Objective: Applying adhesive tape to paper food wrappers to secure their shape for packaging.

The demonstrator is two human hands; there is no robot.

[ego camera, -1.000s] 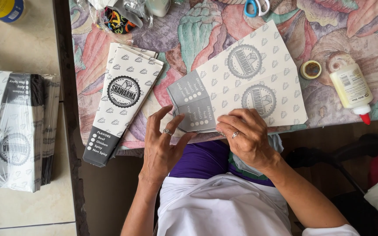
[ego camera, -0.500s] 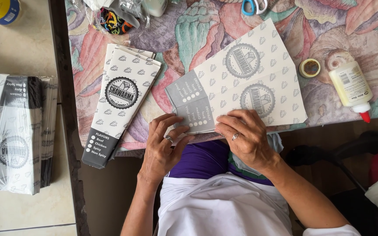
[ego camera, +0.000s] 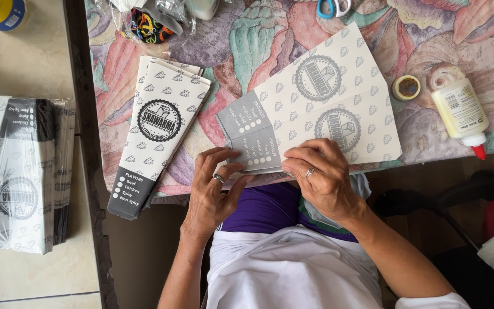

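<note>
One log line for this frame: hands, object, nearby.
left hand on paper sleeve grey end | right hand pressing its edge | nearby: glue bottle, tape roll
</note>
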